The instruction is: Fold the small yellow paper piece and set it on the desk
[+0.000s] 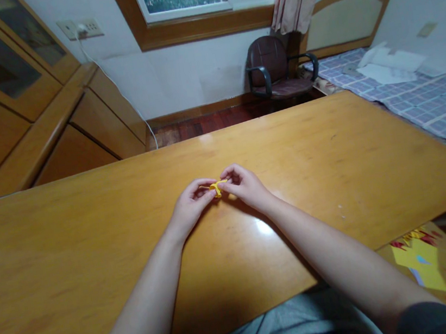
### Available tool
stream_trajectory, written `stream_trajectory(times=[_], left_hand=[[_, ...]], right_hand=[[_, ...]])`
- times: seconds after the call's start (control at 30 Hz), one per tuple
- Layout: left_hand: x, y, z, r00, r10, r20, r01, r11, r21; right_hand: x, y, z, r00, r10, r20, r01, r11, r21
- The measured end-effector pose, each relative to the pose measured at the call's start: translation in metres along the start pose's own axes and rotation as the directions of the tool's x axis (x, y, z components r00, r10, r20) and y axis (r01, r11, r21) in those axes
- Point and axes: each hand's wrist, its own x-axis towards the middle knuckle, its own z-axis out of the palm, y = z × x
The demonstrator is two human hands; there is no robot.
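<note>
A small folded piece of yellow paper is held between my two hands, just above the middle of the wooden table. My left hand pinches its left side between thumb and fingers. From the right, my right hand grips the other side, thumb in front and fingers curled behind. The fingertips cover parts of the paper, so its full shape is hidden.
Yellow paper sheets and red and yellow folded pieces lie on a lower surface at the right. Beyond the table are an office chair, a bed and a wooden cabinet. A white cable hangs along the wall.
</note>
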Motion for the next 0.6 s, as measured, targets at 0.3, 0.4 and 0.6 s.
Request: stream_trajectory(times=[0.3, 0.4, 0.6], left_hand=[[0.0, 0.0, 0.004, 0.997, 0.013, -0.075, -0.016, 0.999, -0.044], [0.001, -0.003, 0.003, 0.994, 0.027, -0.109, -0.031, 0.999, -0.03], [0.003, -0.006, 0.003, 0.985, 0.081, -0.154, -0.073, 0.996, 0.057]], right_hand=[[-0.003, -0.004, 0.001, 0.999, -0.029, 0.017, 0.029, 0.999, 0.023], [-0.005, -0.007, 0.001, 0.998, -0.043, 0.051, 0.041, 0.999, 0.032], [-0.006, -0.009, 0.002, 0.971, -0.223, 0.084, 0.232, 0.963, -0.134]])
